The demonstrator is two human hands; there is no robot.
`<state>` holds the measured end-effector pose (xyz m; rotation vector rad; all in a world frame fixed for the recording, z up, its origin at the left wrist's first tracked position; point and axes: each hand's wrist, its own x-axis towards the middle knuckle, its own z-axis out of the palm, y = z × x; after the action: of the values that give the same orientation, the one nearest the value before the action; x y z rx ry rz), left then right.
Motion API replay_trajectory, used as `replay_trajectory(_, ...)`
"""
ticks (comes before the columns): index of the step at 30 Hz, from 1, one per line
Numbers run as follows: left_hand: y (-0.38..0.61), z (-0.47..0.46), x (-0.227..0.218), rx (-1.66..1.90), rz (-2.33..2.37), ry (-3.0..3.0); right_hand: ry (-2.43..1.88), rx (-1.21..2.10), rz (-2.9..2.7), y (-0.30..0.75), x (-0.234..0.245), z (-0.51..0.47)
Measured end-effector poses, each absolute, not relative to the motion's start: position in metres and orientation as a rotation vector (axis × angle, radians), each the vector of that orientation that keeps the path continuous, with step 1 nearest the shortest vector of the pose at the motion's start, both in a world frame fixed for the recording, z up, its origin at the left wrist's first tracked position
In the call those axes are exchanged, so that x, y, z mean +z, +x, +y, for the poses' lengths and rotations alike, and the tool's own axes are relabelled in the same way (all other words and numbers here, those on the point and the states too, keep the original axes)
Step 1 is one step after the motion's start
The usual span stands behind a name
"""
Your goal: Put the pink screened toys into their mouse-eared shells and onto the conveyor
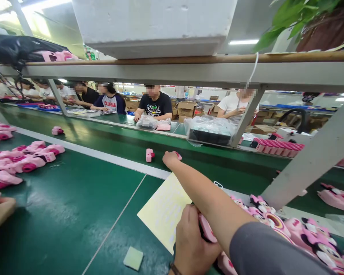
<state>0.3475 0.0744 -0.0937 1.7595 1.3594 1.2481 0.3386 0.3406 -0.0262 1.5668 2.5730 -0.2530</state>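
Note:
My right hand [171, 159] reaches out over the green conveyor belt, its fingers closed round a pink toy camera [179, 156] that is mostly hidden. Another small pink toy camera [149, 155] stands on the belt just left of it. Low in the view, my left hand [190, 242] grips a pink toy camera [206, 228], partly covered by my right forearm. Beneath my arm lies a pale yellow sheet of paper [163, 214]. Pink toy cameras with mouse figures [318, 244] crowd the table at right, partly behind my grey sleeve.
A co-worker's hand [0, 212] shows at the left edge, near rows of pink toy cameras [28, 162]. A pale green square pad [133, 258] lies on the green table [74, 229]. A slanted post [309, 156] and overhead shelf [160, 72] frame the belt; several people sit beyond.

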Motion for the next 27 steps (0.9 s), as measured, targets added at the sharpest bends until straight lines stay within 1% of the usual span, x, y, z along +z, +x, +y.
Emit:
replay_trajectory(3, 0.346, 0.075, -0.091, 1.218, 1.341, 1.753, 1.626, -0.184, 2.506, 0.342, -0.023, 0.333)
replay_trajectory(5, 0.344, 0.074, -0.089, 1.194, 1.317, 1.746, 1.629, -0.152, 2.52, 0.354, -0.012, 0.323)
replay_trajectory(9, 0.34, 0.074, -0.083, 1.272, 1.254, 1.657, 1.562, -0.136, 2.723, 0.407, 0.033, 0.281)
replay_trajectory(13, 0.331, 0.073, -0.068, 1.329, 1.183, 1.568, 1.593, -0.122, 2.97, 0.487, 0.083, 0.188)
replay_trajectory(15, 0.329, 0.067, -0.054, 1.283, 1.083, 1.539, 1.714, -0.213, 3.108, 0.524, 0.095, 0.12)
replay_trajectory(17, 0.331, 0.052, -0.037, 1.214, 0.96, 1.516, 1.901, -0.612, 3.298, 0.552, 0.095, 0.046)
replay_trajectory(18, 0.334, 0.04, -0.028, 1.175, 0.905, 1.509, 1.983, -0.796, 3.305, 0.561, 0.091, 0.011)
replay_trajectory(19, 0.338, 0.024, -0.02, 1.13, 0.861, 1.503, 2.057, -0.939, 3.303, 0.567, 0.086, -0.023)
replay_trajectory(20, 0.342, 0.006, -0.012, 1.08, 0.829, 1.494, 2.119, -1.002, 3.282, 0.571, 0.079, -0.053)
replay_trajectory(22, 0.352, -0.034, 0.0, 0.984, 0.797, 1.47, 2.183, -0.95, 3.258, 0.574, 0.064, -0.104)
replay_trajectory(27, 0.372, -0.123, 0.007, 0.942, 0.883, 1.447, 2.14, -0.584, 3.231, 0.578, 0.041, -0.189)
